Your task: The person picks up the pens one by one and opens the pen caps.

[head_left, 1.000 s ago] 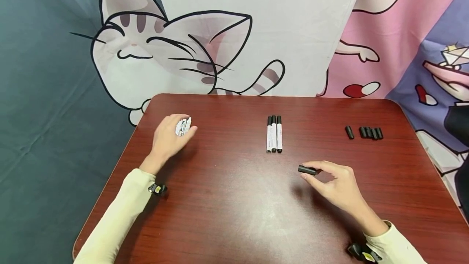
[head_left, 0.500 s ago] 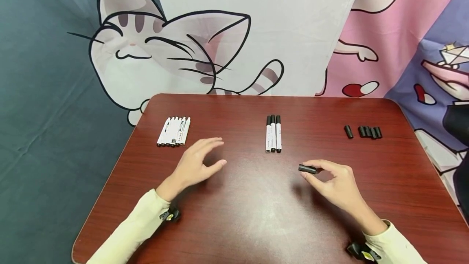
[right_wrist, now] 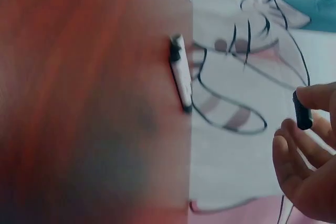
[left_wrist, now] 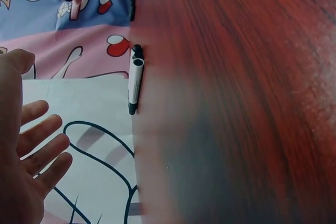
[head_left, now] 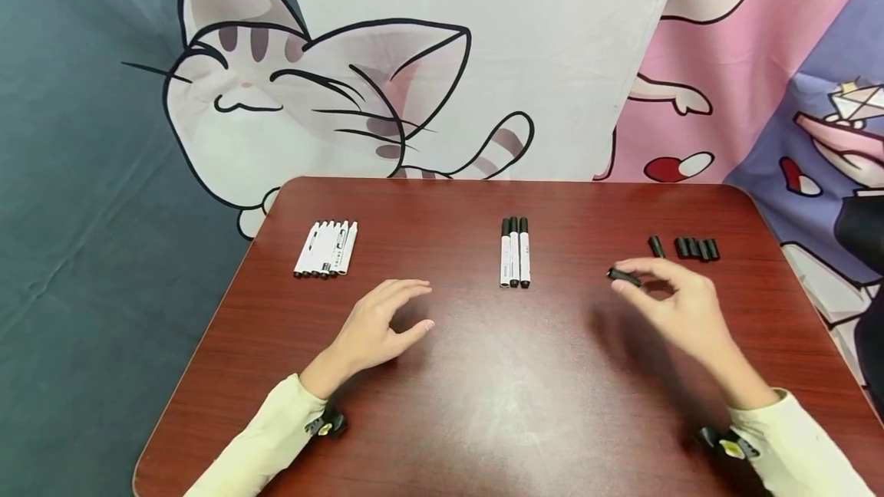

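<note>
Between thumb and fingers, my right hand pinches a black marker cap above the table's right half; the right wrist view shows the same cap at the fingertips. My left hand holds nothing, its fingers loosely spread over the left-centre of the table. Beyond it, several uncapped white markers lie side by side at the back left. A group of 3 capped markers lies at the back centre, between the two hands. Past the right hand, a single black cap lies near a row of several caps.
The reddish-brown wooden table has rounded corners. Behind it hangs a cloth backdrop with a cartoon cat. A dark object, partly cut off, stands beyond the table's right edge.
My left hand has left the uncapped markers, which now lie in full view, and moved right and nearer. My right hand has carried the cap right and farther back, toward the other caps.
</note>
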The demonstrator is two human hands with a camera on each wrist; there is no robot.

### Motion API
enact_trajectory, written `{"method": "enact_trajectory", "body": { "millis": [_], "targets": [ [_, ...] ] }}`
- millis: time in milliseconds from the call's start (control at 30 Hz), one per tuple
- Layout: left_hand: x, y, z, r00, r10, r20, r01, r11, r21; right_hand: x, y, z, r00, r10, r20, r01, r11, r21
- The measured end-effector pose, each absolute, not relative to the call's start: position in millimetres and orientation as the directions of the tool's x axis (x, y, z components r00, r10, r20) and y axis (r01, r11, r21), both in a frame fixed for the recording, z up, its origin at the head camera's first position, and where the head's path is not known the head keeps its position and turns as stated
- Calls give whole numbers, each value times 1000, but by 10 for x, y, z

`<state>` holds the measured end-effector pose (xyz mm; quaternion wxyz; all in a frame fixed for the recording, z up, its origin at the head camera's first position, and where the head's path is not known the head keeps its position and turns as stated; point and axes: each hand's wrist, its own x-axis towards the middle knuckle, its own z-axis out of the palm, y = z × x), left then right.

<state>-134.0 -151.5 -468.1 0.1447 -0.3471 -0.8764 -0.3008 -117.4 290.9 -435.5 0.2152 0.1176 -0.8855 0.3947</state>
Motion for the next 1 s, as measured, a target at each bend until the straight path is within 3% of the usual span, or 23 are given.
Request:
{"method": "enact_trajectory", "body": {
  "millis": [133, 300, 433, 533, 600, 800, 1000],
  "targets": [
    [-1305, -1525, -4688, -718, 518, 466, 695, 576, 431, -1359, 3225, -4241, -924, 95, 370, -229, 638, -735],
    [-1277, -1537, -4699, -720, 512, 469, 692, 580, 429, -1590, 3692, -4095, -959, 237, 152, -17, 492, -871],
    [-1260, -1546, -4710, -720, 510, 471, 692, 582, 427, -1730, 4029, -4081, -966, 260, -7, 52, 166, -985],
    [-1248, -1553, -4717, -717, 508, 476, 694, 583, 423, -1812, 4224, -4152, -961, 260, -94, 72, -93, -993],
    [-1243, -1557, -4719, -715, 508, 480, 696, 583, 419, -1851, 4341, -4214, -956, 256, -145, 98, -187, -977],
    [-1238, -1573, -4717, -711, 506, 489, 700, 580, 417, -1928, 4626, -4398, -937, 246, -247, 175, -281, -944],
    [-1236, -1588, -4725, -711, 511, 483, 700, 581, 416, -1973, 4817, -4569, -916, 244, -318, 266, -223, -938]
  ]
}}
